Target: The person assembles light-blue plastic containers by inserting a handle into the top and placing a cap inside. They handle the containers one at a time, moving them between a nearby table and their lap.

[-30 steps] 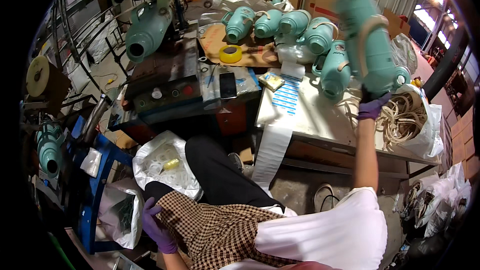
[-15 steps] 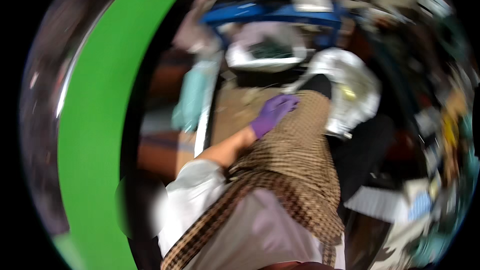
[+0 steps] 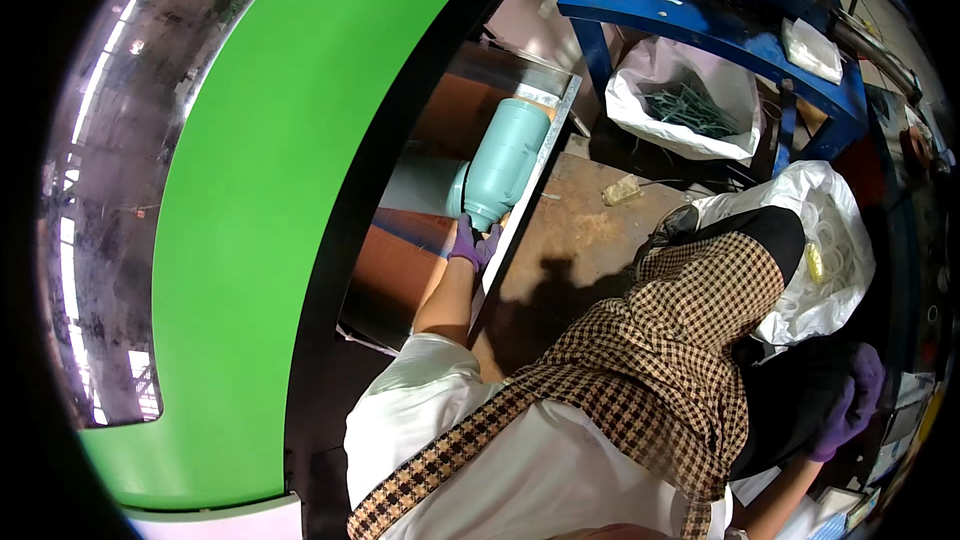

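In the head view, the left hand (image 3: 474, 244) has its purple-gloved fingers clamped around the narrow end of a teal vacuum flask (image 3: 508, 152), which lies on its side within a metal-edged bin (image 3: 511, 240) beside the green machine panel (image 3: 275, 210). Lowering it there looks done; letting go is not yet. The right hand (image 3: 855, 398) rests against the black trouser leg (image 3: 800, 392), nothing visible in it; whether its fingers are apart I cannot tell.

Looks like a workshop. Has a big green machine panel (image 3: 250, 240), a scratched blue bench (image 3: 680, 12), a white sack (image 3: 638, 122) with dark green strips (image 3: 690, 108) inside, another white sack (image 3: 853, 230) with pale rings (image 3: 828, 258), and a dirty brown floor (image 3: 565, 215).
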Action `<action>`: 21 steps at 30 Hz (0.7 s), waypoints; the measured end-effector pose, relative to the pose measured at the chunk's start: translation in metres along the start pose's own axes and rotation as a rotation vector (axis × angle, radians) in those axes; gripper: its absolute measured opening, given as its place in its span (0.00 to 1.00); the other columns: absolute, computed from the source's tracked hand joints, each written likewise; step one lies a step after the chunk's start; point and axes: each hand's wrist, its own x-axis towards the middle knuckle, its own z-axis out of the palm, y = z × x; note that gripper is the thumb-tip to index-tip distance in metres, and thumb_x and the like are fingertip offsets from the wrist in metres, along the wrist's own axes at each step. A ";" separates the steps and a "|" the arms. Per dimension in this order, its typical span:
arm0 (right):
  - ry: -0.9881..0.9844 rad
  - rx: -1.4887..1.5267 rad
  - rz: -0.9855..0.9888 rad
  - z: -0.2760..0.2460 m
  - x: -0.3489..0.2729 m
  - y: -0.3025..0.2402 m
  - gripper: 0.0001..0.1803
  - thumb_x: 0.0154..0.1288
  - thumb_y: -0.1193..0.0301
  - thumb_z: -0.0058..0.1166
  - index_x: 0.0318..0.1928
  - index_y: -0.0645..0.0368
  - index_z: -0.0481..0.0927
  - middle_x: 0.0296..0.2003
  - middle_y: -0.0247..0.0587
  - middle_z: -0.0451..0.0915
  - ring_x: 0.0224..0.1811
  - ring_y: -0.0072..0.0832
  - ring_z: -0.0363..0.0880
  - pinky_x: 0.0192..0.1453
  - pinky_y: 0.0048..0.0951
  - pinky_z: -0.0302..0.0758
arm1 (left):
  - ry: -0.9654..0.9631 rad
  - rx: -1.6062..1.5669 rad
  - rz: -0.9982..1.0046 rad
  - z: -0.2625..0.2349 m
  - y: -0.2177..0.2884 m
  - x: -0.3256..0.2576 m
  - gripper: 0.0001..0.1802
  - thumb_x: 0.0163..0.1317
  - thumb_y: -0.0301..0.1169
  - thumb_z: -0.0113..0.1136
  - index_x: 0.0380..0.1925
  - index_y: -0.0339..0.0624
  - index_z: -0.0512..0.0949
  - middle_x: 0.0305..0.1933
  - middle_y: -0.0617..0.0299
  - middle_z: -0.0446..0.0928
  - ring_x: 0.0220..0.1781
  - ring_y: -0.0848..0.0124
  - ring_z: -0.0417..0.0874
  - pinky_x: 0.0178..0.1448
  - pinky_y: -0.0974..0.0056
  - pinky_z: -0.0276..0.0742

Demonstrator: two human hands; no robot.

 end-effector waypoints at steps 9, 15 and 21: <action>0.031 -0.032 0.106 0.019 -0.018 -0.015 0.13 0.64 0.72 0.54 0.46 0.66 0.83 0.50 0.48 0.81 0.55 0.39 0.77 0.67 0.40 0.68 | 0.159 0.631 1.034 0.126 -0.045 0.006 0.21 0.69 0.49 0.63 0.33 0.44 0.71 0.19 0.68 0.62 0.25 0.72 0.68 0.30 0.64 0.63; 0.049 0.048 0.129 0.058 -0.001 -0.048 0.10 0.59 0.82 0.56 0.43 0.66 0.82 0.43 0.46 0.81 0.48 0.36 0.79 0.59 0.35 0.73 | -0.794 1.596 2.091 0.220 -0.095 -0.201 0.11 0.51 0.23 0.69 0.34 0.41 0.77 0.67 0.43 0.69 0.65 0.46 0.74 0.68 0.49 0.70; -0.487 0.401 0.388 0.144 0.043 -0.104 0.29 0.64 0.75 0.59 0.67 0.60 0.73 0.34 0.41 0.82 0.34 0.29 0.82 0.44 0.27 0.78 | -1.968 1.899 1.190 0.284 -0.226 -0.280 0.14 0.55 0.36 0.71 0.34 0.43 0.76 0.63 0.45 0.74 0.65 0.42 0.74 0.70 0.39 0.67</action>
